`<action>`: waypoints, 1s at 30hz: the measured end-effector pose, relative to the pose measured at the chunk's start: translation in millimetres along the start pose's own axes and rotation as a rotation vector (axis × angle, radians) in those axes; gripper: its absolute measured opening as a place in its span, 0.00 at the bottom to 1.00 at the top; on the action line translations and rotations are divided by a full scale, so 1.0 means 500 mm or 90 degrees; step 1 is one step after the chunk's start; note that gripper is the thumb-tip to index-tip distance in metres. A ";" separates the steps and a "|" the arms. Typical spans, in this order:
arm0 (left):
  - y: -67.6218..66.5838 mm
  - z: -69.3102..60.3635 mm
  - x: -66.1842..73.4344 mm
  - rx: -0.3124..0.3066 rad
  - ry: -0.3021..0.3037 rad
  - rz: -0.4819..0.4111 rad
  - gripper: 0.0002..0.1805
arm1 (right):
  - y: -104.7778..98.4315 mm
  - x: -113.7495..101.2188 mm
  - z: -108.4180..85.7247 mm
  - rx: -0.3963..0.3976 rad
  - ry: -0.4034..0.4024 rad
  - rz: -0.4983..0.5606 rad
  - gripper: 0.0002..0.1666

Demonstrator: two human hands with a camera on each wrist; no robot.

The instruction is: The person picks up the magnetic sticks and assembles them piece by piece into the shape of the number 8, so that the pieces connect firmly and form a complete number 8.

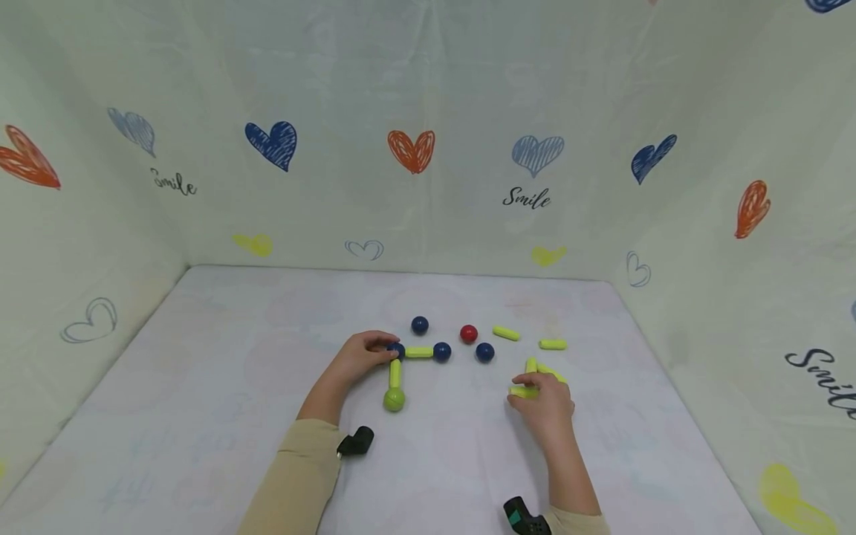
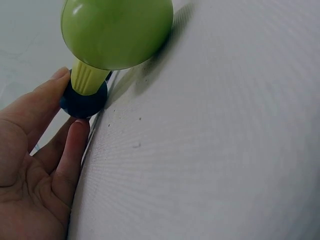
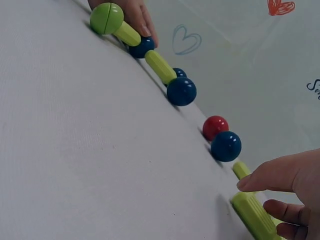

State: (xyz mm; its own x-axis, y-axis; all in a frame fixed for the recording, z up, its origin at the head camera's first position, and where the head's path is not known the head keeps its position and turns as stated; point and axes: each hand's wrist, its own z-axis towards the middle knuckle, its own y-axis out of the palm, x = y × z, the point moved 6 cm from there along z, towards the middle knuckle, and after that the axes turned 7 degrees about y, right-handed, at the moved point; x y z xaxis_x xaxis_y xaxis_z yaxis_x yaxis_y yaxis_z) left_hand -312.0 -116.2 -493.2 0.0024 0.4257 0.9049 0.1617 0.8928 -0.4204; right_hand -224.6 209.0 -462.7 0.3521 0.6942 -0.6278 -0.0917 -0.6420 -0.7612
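Observation:
My left hand [image 1: 361, 355] pinches a dark blue ball [image 2: 82, 102] between thumb and fingers. From that ball one yellow-green stick [image 1: 419, 352] runs right to another blue ball [image 1: 442, 352]. A second stick [image 1: 395, 374] runs toward me, ending in a green ball [image 1: 394, 400]. My right hand [image 1: 545, 405] is at a small group of loose yellow-green sticks, thumb and fingers spread about the nearest stick [image 3: 255, 217]. In the right wrist view a gap shows between the thumb and that stick.
Beyond the joined pieces lies a loose blue ball [image 1: 420, 325]. A red ball [image 1: 469, 334] and another blue ball [image 1: 484, 352] sit between the hands. Two separate sticks, one angled [image 1: 506, 333] and one level [image 1: 553, 344], lie farther back on the white table [image 1: 200, 416].

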 end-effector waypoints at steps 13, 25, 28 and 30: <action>0.000 -0.002 0.004 0.003 0.004 -0.008 0.15 | 0.010 0.015 0.004 0.002 0.025 -0.016 0.14; 0.001 -0.003 0.005 0.004 0.003 -0.006 0.16 | 0.012 0.023 0.007 0.006 0.019 -0.014 0.14; 0.001 -0.004 0.006 0.005 0.002 -0.007 0.15 | 0.010 0.023 0.007 0.008 0.021 -0.003 0.13; 0.001 -0.005 0.006 0.005 0.004 -0.007 0.15 | 0.009 0.022 0.007 0.009 0.021 0.005 0.14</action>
State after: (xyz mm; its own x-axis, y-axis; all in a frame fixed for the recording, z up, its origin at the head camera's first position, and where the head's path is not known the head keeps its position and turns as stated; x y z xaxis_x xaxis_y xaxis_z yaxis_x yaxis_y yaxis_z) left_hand -309.6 -114.8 -490.8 0.0064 0.4155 0.9096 0.1537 0.8984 -0.4115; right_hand -224.4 215.1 -473.7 0.3814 0.6783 -0.6280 -0.1079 -0.6421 -0.7590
